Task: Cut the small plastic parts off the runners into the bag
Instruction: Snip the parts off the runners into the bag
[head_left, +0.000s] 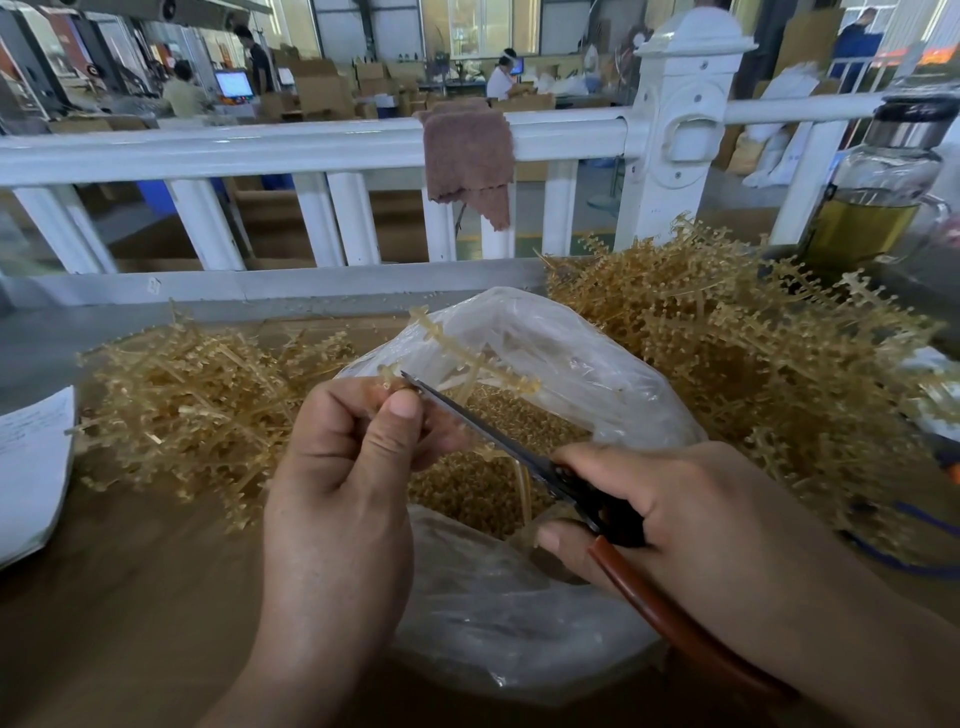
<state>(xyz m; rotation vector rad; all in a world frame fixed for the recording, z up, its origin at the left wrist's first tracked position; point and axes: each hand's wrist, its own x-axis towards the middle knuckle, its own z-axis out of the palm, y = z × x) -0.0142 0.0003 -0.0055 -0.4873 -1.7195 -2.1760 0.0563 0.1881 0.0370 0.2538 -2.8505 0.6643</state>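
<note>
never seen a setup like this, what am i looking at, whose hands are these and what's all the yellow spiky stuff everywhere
There is no machine here. One camera worn on a person's head looks down at their two bare hands. The left hand pinches a runner, a thin yellowish plastic stem with small parts along it, over an open clear bag. The right hand grips scissors, with the blade tips at the runner. Cut-off parts already lie in the bag. More runners sit on the table in a left pile and a right pile. Behind them is a white railing with a brown cloth hung over it.
</note>
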